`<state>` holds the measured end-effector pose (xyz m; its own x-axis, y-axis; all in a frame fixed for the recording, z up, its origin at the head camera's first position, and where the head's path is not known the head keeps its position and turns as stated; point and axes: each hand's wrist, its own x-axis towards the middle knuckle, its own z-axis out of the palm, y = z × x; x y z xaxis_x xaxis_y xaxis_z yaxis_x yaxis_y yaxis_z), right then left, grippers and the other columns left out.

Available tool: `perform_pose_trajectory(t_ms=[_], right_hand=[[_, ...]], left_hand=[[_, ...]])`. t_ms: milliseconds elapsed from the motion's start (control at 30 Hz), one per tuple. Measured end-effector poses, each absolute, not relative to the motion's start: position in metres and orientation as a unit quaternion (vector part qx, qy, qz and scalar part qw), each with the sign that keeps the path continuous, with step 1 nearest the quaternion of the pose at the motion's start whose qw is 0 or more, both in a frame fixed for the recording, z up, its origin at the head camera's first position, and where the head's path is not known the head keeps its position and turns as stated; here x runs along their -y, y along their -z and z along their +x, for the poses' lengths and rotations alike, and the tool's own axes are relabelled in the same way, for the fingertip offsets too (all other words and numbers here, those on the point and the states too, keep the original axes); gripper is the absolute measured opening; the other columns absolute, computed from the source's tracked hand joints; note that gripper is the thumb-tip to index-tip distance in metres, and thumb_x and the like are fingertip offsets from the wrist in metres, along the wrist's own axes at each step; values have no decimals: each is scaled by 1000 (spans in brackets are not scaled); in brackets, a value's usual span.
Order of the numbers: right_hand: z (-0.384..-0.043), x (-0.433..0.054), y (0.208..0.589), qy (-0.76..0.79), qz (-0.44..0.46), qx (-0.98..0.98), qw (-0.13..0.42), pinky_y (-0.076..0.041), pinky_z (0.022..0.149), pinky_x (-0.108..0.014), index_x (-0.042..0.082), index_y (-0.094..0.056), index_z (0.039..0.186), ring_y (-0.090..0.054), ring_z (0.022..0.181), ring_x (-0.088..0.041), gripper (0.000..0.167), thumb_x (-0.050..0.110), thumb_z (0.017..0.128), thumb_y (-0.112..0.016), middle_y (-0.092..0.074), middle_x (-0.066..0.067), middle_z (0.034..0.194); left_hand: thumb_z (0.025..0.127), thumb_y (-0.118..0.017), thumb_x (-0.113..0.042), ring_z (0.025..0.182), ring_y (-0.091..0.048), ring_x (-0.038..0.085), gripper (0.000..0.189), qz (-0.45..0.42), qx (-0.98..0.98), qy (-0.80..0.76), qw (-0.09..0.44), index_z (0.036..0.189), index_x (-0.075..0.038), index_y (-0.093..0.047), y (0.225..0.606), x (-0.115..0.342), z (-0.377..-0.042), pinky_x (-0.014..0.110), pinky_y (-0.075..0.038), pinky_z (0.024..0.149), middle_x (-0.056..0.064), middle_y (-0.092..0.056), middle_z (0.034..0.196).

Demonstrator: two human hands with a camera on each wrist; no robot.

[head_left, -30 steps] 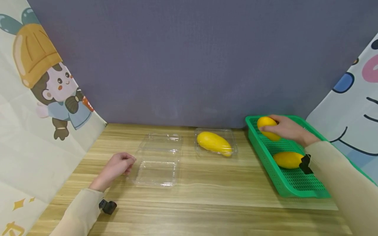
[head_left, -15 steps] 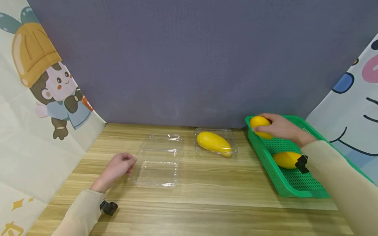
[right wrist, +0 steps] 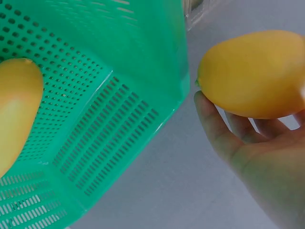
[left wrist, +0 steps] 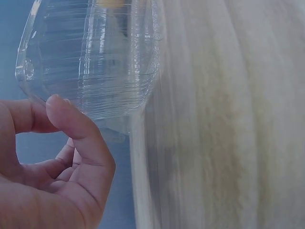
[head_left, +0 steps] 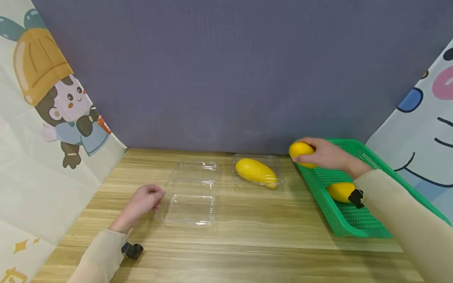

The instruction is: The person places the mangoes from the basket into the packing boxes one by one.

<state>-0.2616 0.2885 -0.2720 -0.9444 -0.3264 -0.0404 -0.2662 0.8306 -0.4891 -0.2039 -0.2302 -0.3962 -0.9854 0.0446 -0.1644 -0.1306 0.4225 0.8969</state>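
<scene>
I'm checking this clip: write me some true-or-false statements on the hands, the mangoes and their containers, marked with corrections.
1. The right hand holds a mango near the far left corner of the green basket. True.
2. That basket is empty. False: a second mango lies in it.
3. A third mango lies inside a clear plastic clamshell. True.
4. The left hand grips a mango. False: it pinches the edge of the open clamshell.
5. In the head view, the open clamshell lies left of the filled one. True.
6. The open clamshell holds fruit. False: none is in it.
</scene>
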Motion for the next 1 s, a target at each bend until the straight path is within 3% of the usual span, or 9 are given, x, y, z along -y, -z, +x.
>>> perform_pose_trajectory(t_ms=[500,1000], right_hand=[[-252,-262,271,248,-192,-947,63,-46,63,-33,19,-49,129,-52,75,-21,58,48,82,-67,-58,-4,101],[-252,-237,271,249,-217,-942,60,-47,68,-34,18,-48,133,-53,82,-20,63,48,81,-68,-56,-4,112]], left_hand=[[94,-49,-13,64,-51,19,26,-31,-834,-546,71,104,10,-54,401,230,-201,32,-51,55,13,-52,79],[94,-50,-13,65,-52,21,26,-24,-825,-561,68,105,11,-53,405,226,-202,31,-50,55,13,-52,80]])
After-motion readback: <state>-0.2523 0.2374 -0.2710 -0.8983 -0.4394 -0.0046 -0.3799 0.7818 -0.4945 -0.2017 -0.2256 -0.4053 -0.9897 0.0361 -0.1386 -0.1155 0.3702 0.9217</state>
